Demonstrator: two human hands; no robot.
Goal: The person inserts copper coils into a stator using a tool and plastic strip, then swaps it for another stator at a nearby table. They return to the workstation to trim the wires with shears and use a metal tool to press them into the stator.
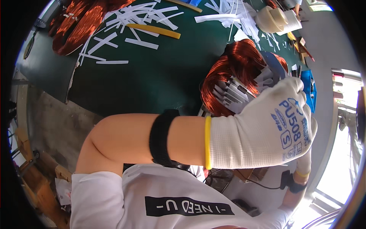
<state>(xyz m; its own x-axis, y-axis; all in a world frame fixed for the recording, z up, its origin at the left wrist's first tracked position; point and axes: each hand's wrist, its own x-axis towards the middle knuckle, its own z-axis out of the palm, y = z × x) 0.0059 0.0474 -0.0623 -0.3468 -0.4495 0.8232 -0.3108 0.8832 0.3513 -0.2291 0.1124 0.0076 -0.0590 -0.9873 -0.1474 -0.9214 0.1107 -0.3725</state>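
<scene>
A motor stator (228,93) lies on the green mat (152,80), with bright copper windings (238,59) bulging from its end and white insulating strips in its slots. My left hand (267,126), in a white knit glove with a yellow cuff, reaches across from the left and is curled over the stator's near side. The fingertips are hidden behind the hand. My right hand (304,166), also gloved, comes up from the lower right and is almost wholly hidden behind the left hand. What it holds does not show.
Several white paper strips (126,23) and a yellow strip (154,30) litter the mat's far side. Loose copper coils (76,26) lie at the top left, tape rolls (272,19) at the top right, and a blue part (309,89) beside the stator. The mat's edge drops off on the left.
</scene>
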